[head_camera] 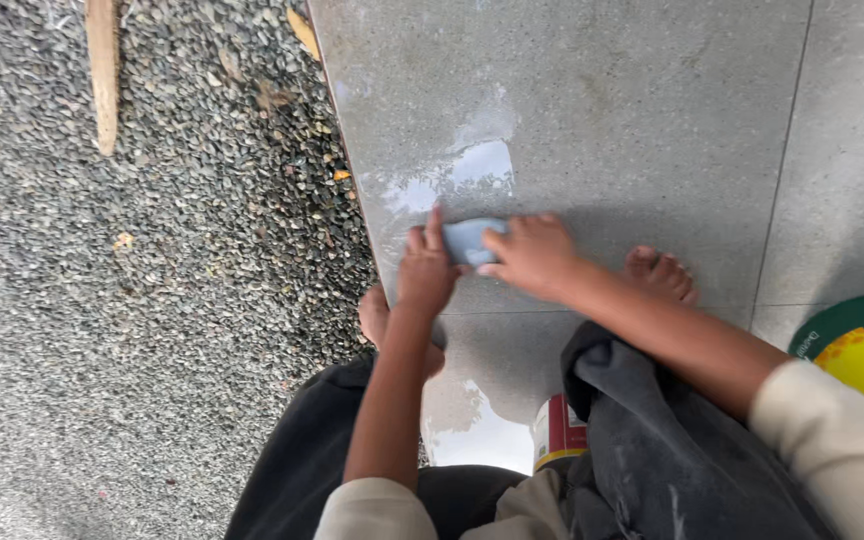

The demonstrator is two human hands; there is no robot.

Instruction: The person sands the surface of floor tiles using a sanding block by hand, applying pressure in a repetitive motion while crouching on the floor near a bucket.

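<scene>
Now, at the far left lies gravel (142, 280), with a wooden stick (103, 70) at the upper left. Toward the centre, the left hand (426, 270) and the right hand (532, 255) both press curled fingers onto a pale blue pad (470, 240), which lies flat on the grey tile (602, 110) near its left edge. Even pressure from both hands and short overlapping strokes would probably suit best. At lower right sits a green lid (857, 345).

both hands, left hand (424, 270) and right hand (534, 254), pressing pale blue block (470, 240) on wet grey tile (602, 110), gravel (142, 260) alongside
</scene>
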